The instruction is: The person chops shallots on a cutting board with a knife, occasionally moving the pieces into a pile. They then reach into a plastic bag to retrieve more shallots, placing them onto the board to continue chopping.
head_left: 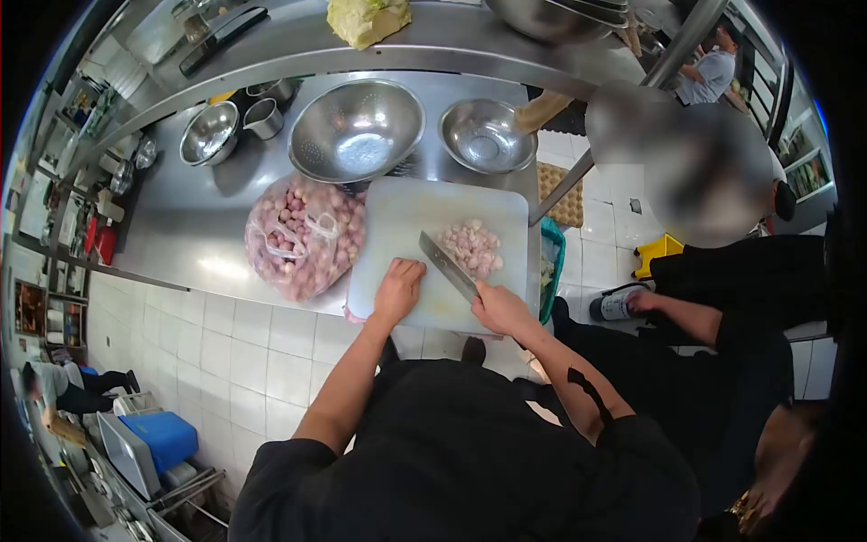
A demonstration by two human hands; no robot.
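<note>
Knife in right hand, left hand perhaps hiding something, cutting board

Commercial kitchen. Stainless steel worktop with steel shelf above it held metal mixing bowls, colander, white cutting board. Bulk bag of shallots, white tiled floor, several black-clad workers nearby.

Head view, steeply down, wide-angle
</note>
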